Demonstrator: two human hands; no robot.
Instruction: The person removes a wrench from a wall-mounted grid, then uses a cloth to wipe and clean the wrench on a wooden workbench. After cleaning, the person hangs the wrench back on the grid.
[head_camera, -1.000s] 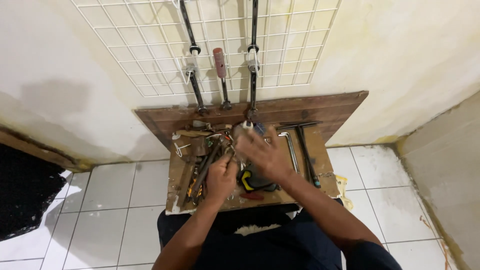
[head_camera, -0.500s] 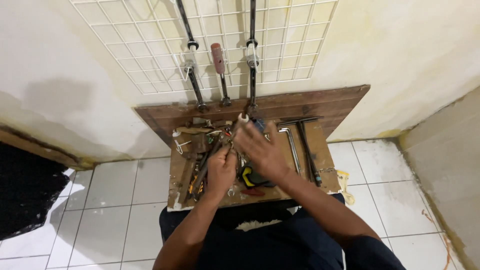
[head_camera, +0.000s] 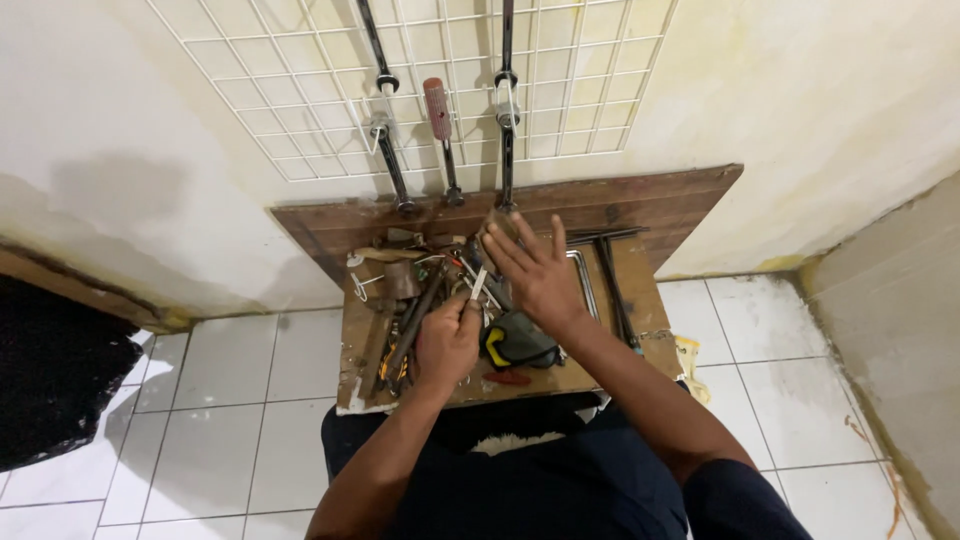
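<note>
Here the left hand (head_camera: 447, 340) pinches a small metal tool (head_camera: 478, 284) beside the right hand (head_camera: 538, 275).

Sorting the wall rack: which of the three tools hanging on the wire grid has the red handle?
The middle one, a screwdriver with a red handle; the tools hanging left and right of it are black.

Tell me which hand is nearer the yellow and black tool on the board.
Right. The right hand lies just above the yellow and black tool; the left hand sits beside it, slightly farther.

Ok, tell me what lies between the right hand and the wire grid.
Head view: past the right hand a bare strip of wooden board, then three tools hanging on the grid.
</note>
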